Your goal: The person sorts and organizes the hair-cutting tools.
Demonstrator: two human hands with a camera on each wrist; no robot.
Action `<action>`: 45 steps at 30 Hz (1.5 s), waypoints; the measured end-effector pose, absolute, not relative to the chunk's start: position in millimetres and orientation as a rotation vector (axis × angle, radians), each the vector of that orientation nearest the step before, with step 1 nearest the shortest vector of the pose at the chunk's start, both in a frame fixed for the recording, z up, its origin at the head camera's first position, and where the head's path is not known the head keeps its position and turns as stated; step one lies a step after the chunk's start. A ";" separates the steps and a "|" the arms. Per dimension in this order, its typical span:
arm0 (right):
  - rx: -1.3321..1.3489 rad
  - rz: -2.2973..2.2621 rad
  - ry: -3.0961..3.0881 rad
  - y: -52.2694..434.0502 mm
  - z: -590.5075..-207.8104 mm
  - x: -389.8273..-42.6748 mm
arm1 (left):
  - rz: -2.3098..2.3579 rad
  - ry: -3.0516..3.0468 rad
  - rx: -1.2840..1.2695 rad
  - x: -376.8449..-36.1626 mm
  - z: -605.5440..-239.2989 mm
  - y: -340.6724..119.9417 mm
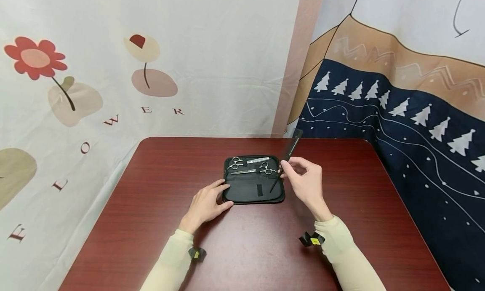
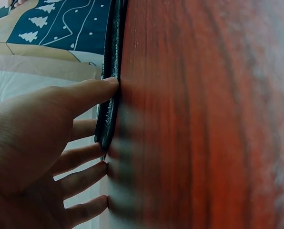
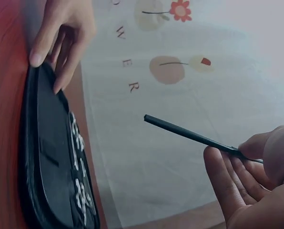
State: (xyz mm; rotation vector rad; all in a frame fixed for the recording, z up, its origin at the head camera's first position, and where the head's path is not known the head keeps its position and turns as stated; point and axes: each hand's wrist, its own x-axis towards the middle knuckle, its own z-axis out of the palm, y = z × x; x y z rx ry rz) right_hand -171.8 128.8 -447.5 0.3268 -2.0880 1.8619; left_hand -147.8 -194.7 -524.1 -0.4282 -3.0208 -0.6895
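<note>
A black scissors case (image 1: pixel 242 192) lies unfolded on the table, with two pairs of silver scissors, one (image 1: pixel 248 161) above the other (image 1: pixel 254 171), in its far part. My left hand (image 1: pixel 206 203) rests at the case's left end. Its thumb and fingers are fairly straight and touch the edge, as the left wrist view of this hand (image 2: pixel 42 129) also shows. Over the case's right end, my right hand (image 1: pixel 305 179) pinches a slim black comb (image 1: pixel 291 150) between thumb and fingers. In the right wrist view the comb (image 3: pixel 185 132) is edge-on, held clear of the case (image 3: pixel 51 157).
The reddish-brown wooden table (image 1: pixel 242 249) has rounded far corners. Behind it hangs a pale curtain (image 1: pixel 227 63) with flower prints. A dark blue cloth with white trees (image 1: pixel 379 110) hangs on the right. Each wrist wears a small black camera.
</note>
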 end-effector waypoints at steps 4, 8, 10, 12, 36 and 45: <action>0.333 1.880 -2.036 123.8 -446.9 -171.2 | -0.696 -3.019 -0.430 -147.1 -523.4 -193.7; 0.321 1.872 -2.006 121.5 -447.9 -171.2 | -0.701 -3.027 -0.427 -147.4 -522.7 -193.3; 0.311 1.864 -1.994 120.8 -448.7 -171.0 | -0.694 -3.027 -0.432 -148.1 -523.0 -193.3; 0.306 1.861 -1.979 120.2 -449.3 -170.8 | -0.684 -3.026 -0.442 -148.8 -523.4 -193.2; 0.315 1.854 -1.945 118.0 -450.3 -172.6 | -0.718 -2.859 -0.510 -144.6 -499.7 -179.3; 0.305 1.859 -1.915 117.1 -450.0 -173.0 | -0.783 -2.634 -0.659 -135.5 -469.3 -141.3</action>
